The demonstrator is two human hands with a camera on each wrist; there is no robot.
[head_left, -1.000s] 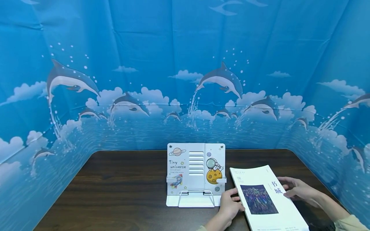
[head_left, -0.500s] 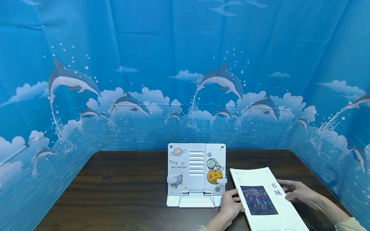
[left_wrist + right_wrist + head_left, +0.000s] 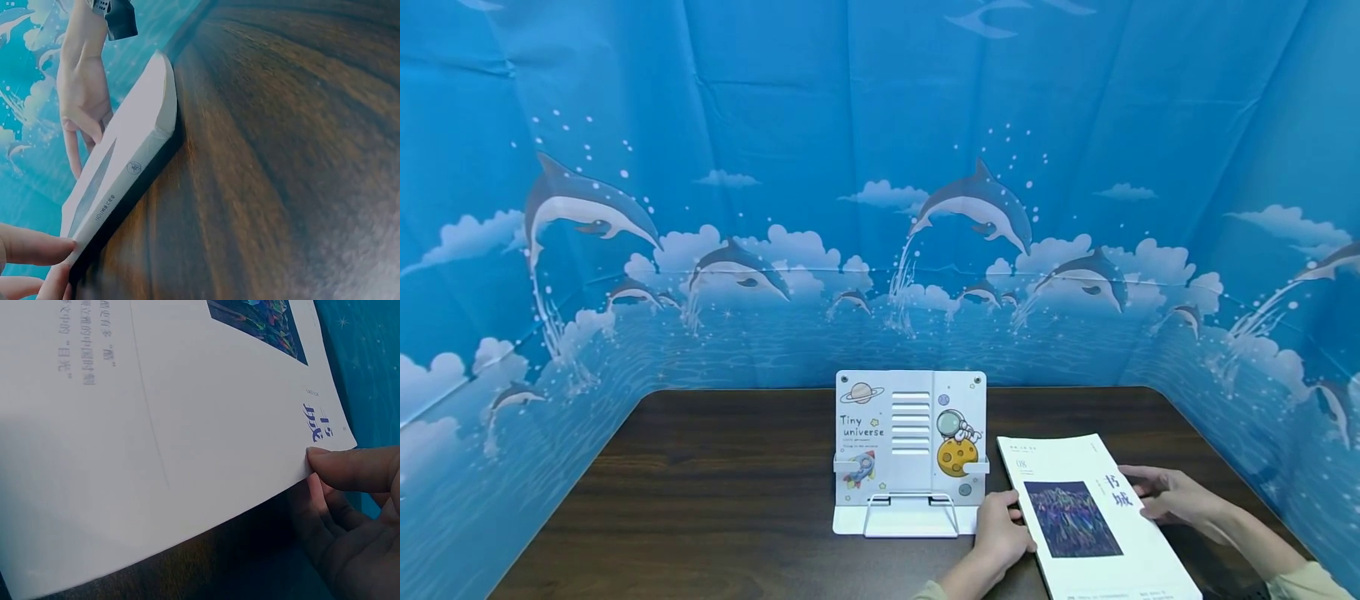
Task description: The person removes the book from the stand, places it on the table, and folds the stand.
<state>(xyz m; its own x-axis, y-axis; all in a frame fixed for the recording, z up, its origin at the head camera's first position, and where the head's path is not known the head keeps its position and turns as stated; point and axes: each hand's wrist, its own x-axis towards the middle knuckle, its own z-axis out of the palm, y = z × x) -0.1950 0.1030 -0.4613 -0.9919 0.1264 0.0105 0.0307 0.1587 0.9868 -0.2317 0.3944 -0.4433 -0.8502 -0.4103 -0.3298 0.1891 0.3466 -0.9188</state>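
Observation:
A white magazine [image 3: 1138, 554] with a dark picture on its cover lies at a slant at the front right of the table. My left hand [image 3: 1002, 533] grips its spine side, and in the left wrist view the thumb [image 3: 40, 245] lies at the spine's edge with fingers beside it. At the opposite long edge, my right hand [image 3: 1180, 502] pinches the magazine, thumb [image 3: 353, 467] on the cover and fingers underneath. Dark shadow shows below that edge in the right wrist view. Left of the magazine stands a white metal book stand [image 3: 910, 467] with space cartoons, close to my left hand.
The dark wood table [image 3: 700, 500] extends left of the stand. A blue dolphin-print cloth [image 3: 805, 167] hangs along the back and both sides. The stand's wire support [image 3: 910, 533] juts toward the front.
The magazine's right edge and my right hand have sunk slightly since a second ago. My left hand keeps its place at the spine, and the stand stays put.

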